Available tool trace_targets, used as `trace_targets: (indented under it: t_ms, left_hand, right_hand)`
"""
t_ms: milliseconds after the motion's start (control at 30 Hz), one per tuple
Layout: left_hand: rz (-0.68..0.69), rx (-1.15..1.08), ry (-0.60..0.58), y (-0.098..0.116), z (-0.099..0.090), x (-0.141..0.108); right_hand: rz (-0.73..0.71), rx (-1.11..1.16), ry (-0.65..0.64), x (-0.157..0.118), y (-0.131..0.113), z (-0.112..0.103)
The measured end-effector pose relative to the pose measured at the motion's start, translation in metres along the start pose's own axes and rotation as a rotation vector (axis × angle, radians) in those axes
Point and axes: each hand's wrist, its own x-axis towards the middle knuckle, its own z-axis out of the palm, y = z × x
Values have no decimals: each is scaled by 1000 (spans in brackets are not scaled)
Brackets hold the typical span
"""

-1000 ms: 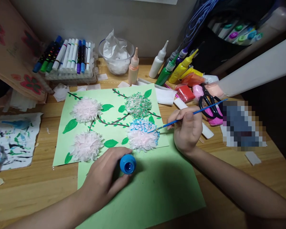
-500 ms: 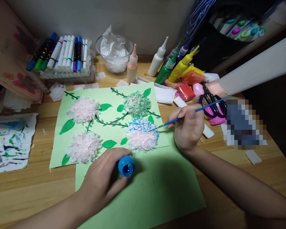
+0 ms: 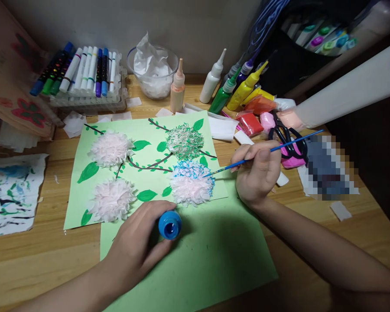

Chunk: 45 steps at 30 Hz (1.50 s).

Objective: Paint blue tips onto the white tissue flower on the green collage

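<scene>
Wooden table (image 3: pixel 56 251) — green paper (image 3: pixel 214 255), bowl (image 3: pixel 172 74), cloth (image 3: pixel 27 173) perhaps

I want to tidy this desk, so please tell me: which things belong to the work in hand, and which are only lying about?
In use:
brush, in the right hand
open blue bottle, in the left hand
part-blue flower, at the brush tip
green card bearing it

Seemingly lying about:
markers
scissors
red packet
clear bowl

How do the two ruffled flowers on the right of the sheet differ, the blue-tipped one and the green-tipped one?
The blue-tipped flower is coloured mainly along its top and right, leaving much pale pink; the green-tipped flower has green spread nearly all over. The paintbrush tip is at the blue-tipped flower, not the green-tipped flower. Both are ruffled and sit on light green paper.
</scene>
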Motion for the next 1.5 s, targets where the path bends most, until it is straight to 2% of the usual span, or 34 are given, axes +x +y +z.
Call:
trace_targets:
  t_ms: [133, 300, 500, 767, 933, 1100, 1200, 1500]
  left_hand:
    - [2, -2, 9, 1, 0, 1]
    - [-6, -6, 3, 2, 0, 2]
    - [-8, -18, -6, 1, -1, 1]
    - [-18, -21, -11, 3, -2, 2]
    - [-21, -17, -10, 3, -2, 2]
    - [-18, -25, 13, 3, -1, 2]
    - [-13, -25, 6, 3, 0, 2]
    - [-24, -34, 12, 4, 0, 3]
  right_hand:
    - [-2, -16, -40, 0, 0, 0]
    - [-65, 2, -9, 1, 0, -1]
    - [-149, -56, -85, -1, 0, 0]
    - [-252, -55, -48, -2, -1, 0]
    - [-291, -119, -117, -2, 0, 0]
    - [-278, -79, -29, -1, -1, 0]
    - [-278, -64, -35, -1, 0, 0]
    - [-451, -93, -61, -1, 3, -2]
